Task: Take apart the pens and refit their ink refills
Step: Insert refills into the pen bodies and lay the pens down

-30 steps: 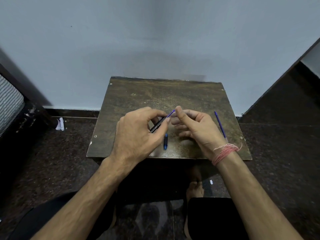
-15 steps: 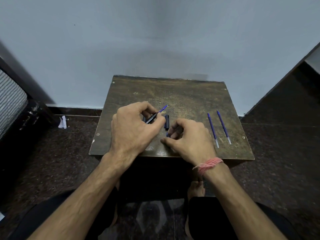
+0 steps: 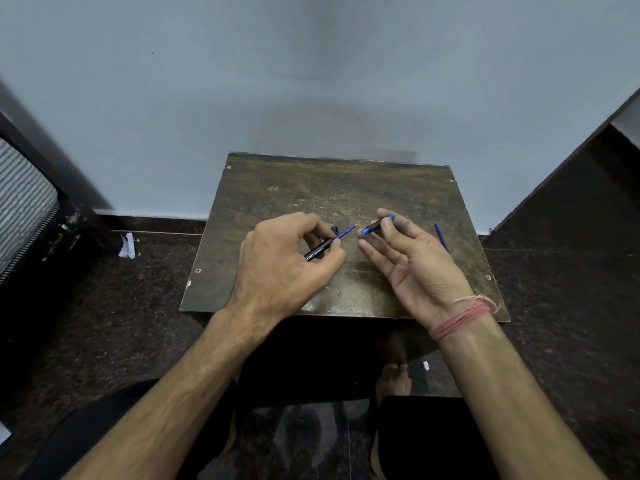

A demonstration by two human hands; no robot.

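Observation:
My left hand (image 3: 287, 268) pinches a black pen barrel (image 3: 320, 252) with a blue refill (image 3: 346, 232) sticking out of its front end toward the right. My right hand (image 3: 412, 265), palm up, holds a short blue-and-black pen tip section (image 3: 375, 226) between thumb and forefinger, a small gap away from the refill's point. A dark pen part (image 3: 334, 231) lies on the table just behind my left fingers. A loose blue refill (image 3: 440, 236) lies on the table past my right hand, partly hidden by it.
The small worn wooden table (image 3: 346, 188) stands against a pale wall, with dark stone floor around it. A bare foot (image 3: 394, 375) shows under the table's front edge. A dark striped object (image 3: 24, 206) stands at the far left.
My right hand picked the tip section up from the table and turned palm up, lifting it to face the refill. My left hand kept the barrel and shifted slightly.

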